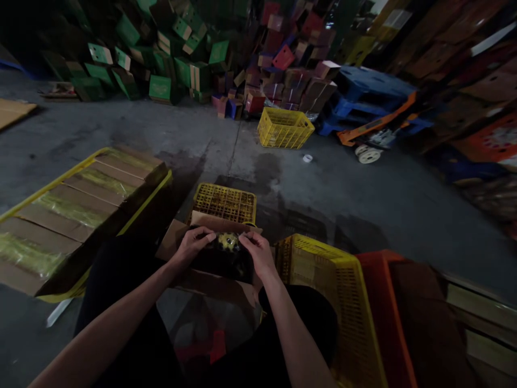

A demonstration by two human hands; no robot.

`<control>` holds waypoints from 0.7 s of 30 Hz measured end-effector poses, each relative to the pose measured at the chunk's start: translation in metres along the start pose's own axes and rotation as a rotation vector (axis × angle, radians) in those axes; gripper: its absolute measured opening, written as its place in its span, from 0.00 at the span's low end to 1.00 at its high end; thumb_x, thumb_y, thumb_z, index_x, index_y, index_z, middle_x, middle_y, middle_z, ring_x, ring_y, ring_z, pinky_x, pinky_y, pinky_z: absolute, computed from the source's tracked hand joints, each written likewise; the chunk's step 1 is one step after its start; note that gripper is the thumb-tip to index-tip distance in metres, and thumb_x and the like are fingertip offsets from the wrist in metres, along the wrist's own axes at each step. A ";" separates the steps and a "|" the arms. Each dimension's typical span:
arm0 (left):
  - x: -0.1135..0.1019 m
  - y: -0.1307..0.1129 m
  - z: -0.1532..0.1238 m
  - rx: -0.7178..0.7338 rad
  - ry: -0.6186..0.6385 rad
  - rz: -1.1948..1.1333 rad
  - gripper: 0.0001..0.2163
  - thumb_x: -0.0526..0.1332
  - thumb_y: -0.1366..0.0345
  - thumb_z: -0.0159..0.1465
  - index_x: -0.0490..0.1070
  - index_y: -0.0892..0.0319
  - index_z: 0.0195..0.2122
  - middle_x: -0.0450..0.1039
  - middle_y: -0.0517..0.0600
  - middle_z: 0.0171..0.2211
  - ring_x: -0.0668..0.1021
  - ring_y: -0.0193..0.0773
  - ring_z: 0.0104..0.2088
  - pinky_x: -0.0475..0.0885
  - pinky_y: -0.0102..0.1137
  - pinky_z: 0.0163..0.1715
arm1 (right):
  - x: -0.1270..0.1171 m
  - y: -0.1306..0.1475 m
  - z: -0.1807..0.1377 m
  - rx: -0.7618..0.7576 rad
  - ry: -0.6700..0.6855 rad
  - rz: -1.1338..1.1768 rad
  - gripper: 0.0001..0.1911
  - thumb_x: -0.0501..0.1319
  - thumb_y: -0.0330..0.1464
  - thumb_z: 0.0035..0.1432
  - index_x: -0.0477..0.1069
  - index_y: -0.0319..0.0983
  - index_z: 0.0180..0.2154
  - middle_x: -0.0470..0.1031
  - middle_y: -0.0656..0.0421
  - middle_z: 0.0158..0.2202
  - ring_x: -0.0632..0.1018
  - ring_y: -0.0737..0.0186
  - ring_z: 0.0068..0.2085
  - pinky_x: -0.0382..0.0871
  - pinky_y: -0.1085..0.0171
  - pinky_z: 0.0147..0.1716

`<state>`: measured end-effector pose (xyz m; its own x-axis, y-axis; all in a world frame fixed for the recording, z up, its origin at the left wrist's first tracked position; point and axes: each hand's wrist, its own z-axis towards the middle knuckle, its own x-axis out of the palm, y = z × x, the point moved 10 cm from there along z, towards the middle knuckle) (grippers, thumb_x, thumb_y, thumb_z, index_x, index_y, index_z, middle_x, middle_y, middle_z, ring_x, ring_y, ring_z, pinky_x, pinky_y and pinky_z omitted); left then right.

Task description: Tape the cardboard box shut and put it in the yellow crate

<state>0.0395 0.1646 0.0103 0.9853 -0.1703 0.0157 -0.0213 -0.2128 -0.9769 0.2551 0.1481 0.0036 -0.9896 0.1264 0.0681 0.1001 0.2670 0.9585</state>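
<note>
1. Pinching the packet [228,241] by both ends with left hand [196,242] and right hand [257,249], in a narrow grip, at the middle of the frame.
2. Holding it at the open box [220,285]; cannot tell whether inside or just above.
3. Apparently done with the row of boxes [91,191] at left of the frame.
4. Not yet finished with the open box, judging by its spread flaps [170,241].

Patchy yellow-and-black packet [228,241], brown carton [224,286].
</note>
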 end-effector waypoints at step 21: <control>0.036 0.055 -0.022 -0.595 0.298 -0.315 0.34 0.55 0.34 0.61 0.73 0.59 0.54 0.81 0.59 0.42 0.83 0.45 0.37 0.77 0.34 0.36 | 0.028 0.011 -0.011 -0.025 0.222 0.007 0.15 0.70 0.46 0.52 0.74 0.42 0.32 0.78 0.61 0.35 0.77 0.60 0.38 0.70 0.63 0.41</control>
<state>0.0700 0.1254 -0.0379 0.8738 -0.2511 0.4165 0.0834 -0.7663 -0.6370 0.2277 0.1440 0.0188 -0.9875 -0.0865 0.1314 0.1071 0.2425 0.9642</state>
